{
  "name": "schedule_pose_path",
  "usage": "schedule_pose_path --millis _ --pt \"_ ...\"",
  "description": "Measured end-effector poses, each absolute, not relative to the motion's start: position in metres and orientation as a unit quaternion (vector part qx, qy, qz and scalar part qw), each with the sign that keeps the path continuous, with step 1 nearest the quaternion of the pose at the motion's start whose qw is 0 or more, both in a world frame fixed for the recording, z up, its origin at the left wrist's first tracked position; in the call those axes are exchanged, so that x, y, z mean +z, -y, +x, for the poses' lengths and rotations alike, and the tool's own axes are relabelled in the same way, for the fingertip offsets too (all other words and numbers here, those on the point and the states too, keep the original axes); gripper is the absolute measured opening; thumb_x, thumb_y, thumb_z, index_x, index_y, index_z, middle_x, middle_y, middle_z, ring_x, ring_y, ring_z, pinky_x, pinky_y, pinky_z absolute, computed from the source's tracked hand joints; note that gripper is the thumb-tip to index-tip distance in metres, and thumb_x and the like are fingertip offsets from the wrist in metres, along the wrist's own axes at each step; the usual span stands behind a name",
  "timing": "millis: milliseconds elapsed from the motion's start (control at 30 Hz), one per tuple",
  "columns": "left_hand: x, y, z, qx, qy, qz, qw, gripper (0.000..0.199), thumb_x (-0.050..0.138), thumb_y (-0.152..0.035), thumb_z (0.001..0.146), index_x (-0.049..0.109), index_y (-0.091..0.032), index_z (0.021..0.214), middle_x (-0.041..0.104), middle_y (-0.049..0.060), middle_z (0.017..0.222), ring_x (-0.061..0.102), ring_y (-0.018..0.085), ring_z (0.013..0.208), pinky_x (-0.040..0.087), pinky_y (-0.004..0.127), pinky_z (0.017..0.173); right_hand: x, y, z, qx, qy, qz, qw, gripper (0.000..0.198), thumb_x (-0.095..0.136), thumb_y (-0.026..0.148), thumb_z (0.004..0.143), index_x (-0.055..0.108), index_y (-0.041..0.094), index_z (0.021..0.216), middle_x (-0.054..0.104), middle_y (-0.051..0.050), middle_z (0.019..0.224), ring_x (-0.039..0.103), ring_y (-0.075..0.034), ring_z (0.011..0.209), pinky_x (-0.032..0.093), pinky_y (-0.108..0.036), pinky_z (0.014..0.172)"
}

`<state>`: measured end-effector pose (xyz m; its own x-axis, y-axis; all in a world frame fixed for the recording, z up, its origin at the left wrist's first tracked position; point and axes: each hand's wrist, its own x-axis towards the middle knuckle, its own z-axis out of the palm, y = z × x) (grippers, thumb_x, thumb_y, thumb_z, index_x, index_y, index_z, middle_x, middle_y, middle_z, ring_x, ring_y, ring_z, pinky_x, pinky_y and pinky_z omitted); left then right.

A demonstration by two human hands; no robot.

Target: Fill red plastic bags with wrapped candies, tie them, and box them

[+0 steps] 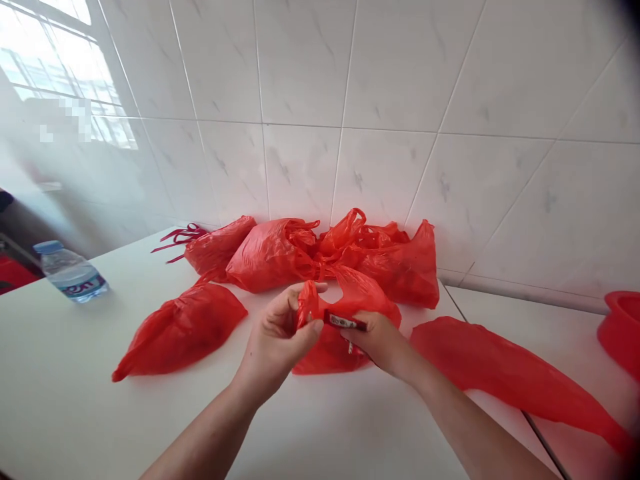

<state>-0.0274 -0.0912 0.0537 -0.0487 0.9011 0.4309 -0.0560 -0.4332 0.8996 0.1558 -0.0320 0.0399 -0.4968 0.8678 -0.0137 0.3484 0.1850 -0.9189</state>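
Note:
Between my hands stands a red plastic bag (363, 293) with its opening pulled up. The thumb and fingers of my left hand (273, 337) pinch a bunched part of its rim. My right hand (377, 340), at the bag's mouth, grips a small dark red packet (340, 321) with white print. The packet's near end meets the bunched plastic by my left thumb. What lies inside the bag is hidden. Just left of my left hand rests a knotted red bag (183, 330).
Several filled red bags (270, 257) lean along the tiled wall (305, 167). Dark red ribbons (183, 235) lie at the back left. A water bottle (73, 273) stands at far left. A flat red bag (500, 357) and a red tub (620, 333) are to the right.

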Motion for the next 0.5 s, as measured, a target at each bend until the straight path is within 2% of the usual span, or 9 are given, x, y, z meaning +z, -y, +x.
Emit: schedule_pose_path --millis 67,133,233,333,433,500 --pt "0.05 0.099 -0.035 0.593 -0.389 0.617 0.34 0.02 0.055 -0.008 0.08 0.042 -0.019 0.069 0.059 0.003 0.117 0.055 0.008 0.07 0.046 0.024 0.067 0.038 0.042 0.166 0.504 0.713 -0.436 0.218 0.028 0.056 0.041 0.083 0.058 0.017 0.068 0.049 0.003 0.058 0.045 -0.01 0.053 0.032 -0.022 0.048" --pt "0.046 0.104 -0.04 0.564 -0.397 0.664 0.29 0.02 0.052 -0.001 0.076 0.046 -0.019 0.072 0.063 0.004 0.11 0.058 0.011 0.075 0.047 0.026 0.072 0.043 0.051 0.175 0.542 0.693 -0.433 0.195 0.029 0.056 0.045 0.083 0.057 0.018 0.073 0.047 0.004 0.058 0.043 -0.009 0.053 0.031 -0.021 0.046" --pt "0.043 0.109 -0.042 0.552 -0.377 0.7 0.251 0.025 0.048 0.004 0.073 0.049 -0.02 0.08 0.067 0.005 0.096 0.061 0.015 0.083 0.049 0.026 0.069 0.057 0.053 0.173 0.557 0.664 -0.424 0.262 0.031 0.058 0.05 0.082 0.059 0.019 0.082 0.048 0.004 0.062 0.042 -0.009 0.054 0.033 -0.021 0.048" --pt "0.042 0.11 -0.042 0.551 -0.337 0.729 0.225 0.026 0.045 0.005 0.075 0.049 -0.02 0.078 0.069 0.005 0.089 0.064 0.016 0.082 0.05 0.024 0.064 0.064 0.041 0.158 0.528 0.678 -0.414 0.3 0.029 0.059 0.047 0.082 0.06 0.019 0.076 0.047 0.004 0.058 0.039 -0.008 0.051 0.031 -0.021 0.048" --pt "0.044 0.111 -0.045 0.566 -0.325 0.739 0.167 0.025 0.046 0.004 0.077 0.049 -0.02 0.074 0.07 0.006 0.09 0.066 0.016 0.08 0.052 0.024 0.063 0.062 0.03 0.148 0.521 0.715 -0.407 0.225 0.028 0.059 0.039 0.081 0.058 0.018 0.062 0.045 0.003 0.053 0.038 -0.009 0.047 0.027 -0.021 0.043" --pt "0.045 0.111 -0.05 0.588 -0.337 0.723 0.135 0.024 0.047 0.002 0.079 0.047 -0.02 0.071 0.07 0.005 0.091 0.066 0.016 0.078 0.052 0.023 0.06 0.059 0.032 0.153 0.531 0.722 -0.409 0.168 0.025 0.058 0.035 0.08 0.06 0.019 0.061 0.048 0.002 0.054 0.042 -0.01 0.049 0.029 -0.021 0.044"
